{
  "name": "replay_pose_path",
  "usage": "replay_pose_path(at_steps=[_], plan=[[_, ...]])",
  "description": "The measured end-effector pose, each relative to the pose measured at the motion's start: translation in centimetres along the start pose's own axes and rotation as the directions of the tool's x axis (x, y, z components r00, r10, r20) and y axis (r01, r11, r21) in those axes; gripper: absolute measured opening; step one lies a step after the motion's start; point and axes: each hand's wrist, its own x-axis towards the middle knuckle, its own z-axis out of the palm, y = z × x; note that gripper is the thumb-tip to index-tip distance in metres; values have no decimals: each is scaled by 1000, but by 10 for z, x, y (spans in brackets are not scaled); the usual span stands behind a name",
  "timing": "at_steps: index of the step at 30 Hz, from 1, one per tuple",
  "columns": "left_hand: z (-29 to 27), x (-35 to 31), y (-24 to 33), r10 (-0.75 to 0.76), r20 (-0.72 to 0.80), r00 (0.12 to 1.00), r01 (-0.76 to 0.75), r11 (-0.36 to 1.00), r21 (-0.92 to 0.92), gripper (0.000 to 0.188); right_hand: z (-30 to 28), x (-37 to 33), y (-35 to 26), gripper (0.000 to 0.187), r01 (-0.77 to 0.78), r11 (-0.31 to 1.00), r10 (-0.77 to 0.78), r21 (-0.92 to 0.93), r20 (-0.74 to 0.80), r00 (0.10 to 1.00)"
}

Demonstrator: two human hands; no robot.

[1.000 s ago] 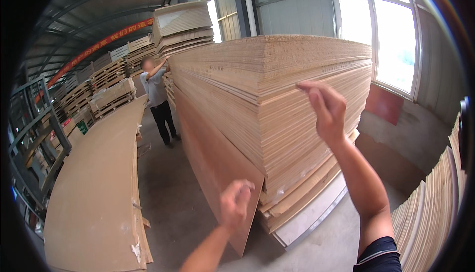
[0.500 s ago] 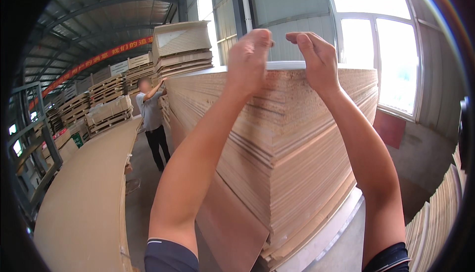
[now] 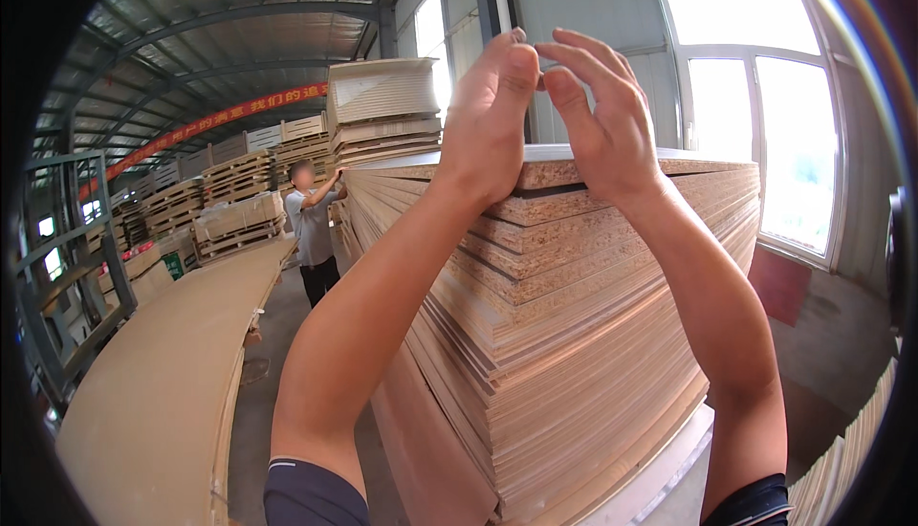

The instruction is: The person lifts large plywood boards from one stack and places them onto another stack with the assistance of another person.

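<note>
Item: one tall stack of wood boards (image 3: 583, 363), its near corner facing the wearer. On top, a particleboard panel (image 3: 557, 175) with a pale upper face, a dark gap showing beneath its front edge.

Left hand (image 3: 486, 124): raised at the left of that corner, thumb up, fingers wrapped round nothing. Right hand (image 3: 607, 120): to the right, fingers spread and gently bent, likewise grasping nothing. The fingertips come close together above the panel; whether the heels of the hands press on its edge — hard to tell from here.

Also present: a co-worker (image 3: 311, 225) in a grey shirt, arm raised at the stack's far end; long flat boards (image 3: 158, 373) at left — and a red banner (image 3: 234, 110) beyond.
</note>
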Motion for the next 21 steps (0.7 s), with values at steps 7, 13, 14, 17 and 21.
replay_pose_path(at_steps=[7, 13, 14, 17, 21], plan=[[4, 5, 8, 175, -226, 958, -196, 978, -72, 61, 6, 14, 10, 41, 44, 996, -47, -84, -36, 998], [-39, -6, 7, 244, -318, 916, -212, 968, 132, 72, 42, 20, -12, 46, -26, 1000, 27, -8, 87, 996], [-51, -15, 2, 269, -297, 916, -239, 962, 135, 71, 48, 19, -19, 47, 8, 1000, -9, 6, 165, 986], [-81, -45, -8, 260, -238, 936, -237, 964, 121, 59, 59, 56, -62, 49, -42, 979, -73, 201, 532, 843], [-113, -65, 13, 253, 117, 961, -275, 927, 254, 51, 4, 71, -119, 30, -40, 986, -67, 159, 611, 789]])
